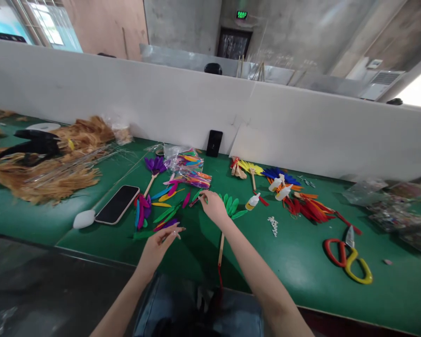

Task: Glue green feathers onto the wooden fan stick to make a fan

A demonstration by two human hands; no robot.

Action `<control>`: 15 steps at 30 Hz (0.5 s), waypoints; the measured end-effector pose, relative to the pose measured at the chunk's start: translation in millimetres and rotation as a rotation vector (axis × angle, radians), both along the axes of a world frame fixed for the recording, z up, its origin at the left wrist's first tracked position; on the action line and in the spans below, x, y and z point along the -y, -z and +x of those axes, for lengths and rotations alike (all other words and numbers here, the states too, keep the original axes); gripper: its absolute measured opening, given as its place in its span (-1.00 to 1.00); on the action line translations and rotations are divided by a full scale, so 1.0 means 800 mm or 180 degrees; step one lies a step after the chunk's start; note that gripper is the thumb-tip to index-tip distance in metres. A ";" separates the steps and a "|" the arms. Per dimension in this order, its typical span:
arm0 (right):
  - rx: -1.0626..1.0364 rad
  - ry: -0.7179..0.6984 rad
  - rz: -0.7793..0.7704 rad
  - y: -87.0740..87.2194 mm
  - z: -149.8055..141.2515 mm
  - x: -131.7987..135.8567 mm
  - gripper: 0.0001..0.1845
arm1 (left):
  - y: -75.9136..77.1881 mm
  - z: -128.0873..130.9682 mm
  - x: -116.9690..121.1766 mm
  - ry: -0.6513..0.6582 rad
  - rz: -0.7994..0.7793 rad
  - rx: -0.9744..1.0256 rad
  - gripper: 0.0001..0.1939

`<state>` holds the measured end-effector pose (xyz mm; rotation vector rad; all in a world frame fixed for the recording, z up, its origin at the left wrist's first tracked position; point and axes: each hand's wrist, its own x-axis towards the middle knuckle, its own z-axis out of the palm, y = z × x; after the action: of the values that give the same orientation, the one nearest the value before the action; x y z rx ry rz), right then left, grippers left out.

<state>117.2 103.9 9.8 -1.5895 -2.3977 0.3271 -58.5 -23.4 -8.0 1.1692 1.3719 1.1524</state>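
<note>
My right hand (213, 207) reaches over the table with thumb and fingers pinched together. A small dark and pinkish piece and a bit of green show at its fingertips, too small to name. Below its wrist lies a fan of green feathers (231, 204) on a wooden stick (221, 250) with a red cord. My left hand (161, 242) hovers at the near side of the loose coloured feathers (168, 213), fingers partly stretched and apart, nothing visible in them. Beside those feathers is a purple feather fan (155, 165) on a stick.
Left of the feathers lie a phone (118, 204) and a white case (84, 219). Glue bottles (253, 201), white beads (273, 226), red feathers (312, 209) and scissors (350, 255) are to the right. A white partition (182, 103) bounds the back, with a dark phone (214, 143) against it.
</note>
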 end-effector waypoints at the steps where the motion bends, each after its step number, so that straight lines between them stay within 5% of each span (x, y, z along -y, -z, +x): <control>1: 0.0099 -0.0055 -0.0023 -0.003 -0.005 -0.017 -0.68 | 0.007 0.005 0.001 0.0027 0.0039 0.0024 -0.77; 8: 0.0988 -0.0959 -0.0406 -0.016 -0.034 -0.078 -0.66 | 0.052 0.014 0.003 0.0029 0.0288 -0.0074 -0.86; 15: 0.1610 -0.1332 -0.0523 -0.022 -0.049 -0.077 -0.71 | 0.058 0.013 0.005 -0.0009 0.0495 -0.0153 -0.84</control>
<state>77.8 165.7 27.1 -1.3386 -3.1753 0.2168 -47.8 -27.2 -54.4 1.3129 1.3392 1.2583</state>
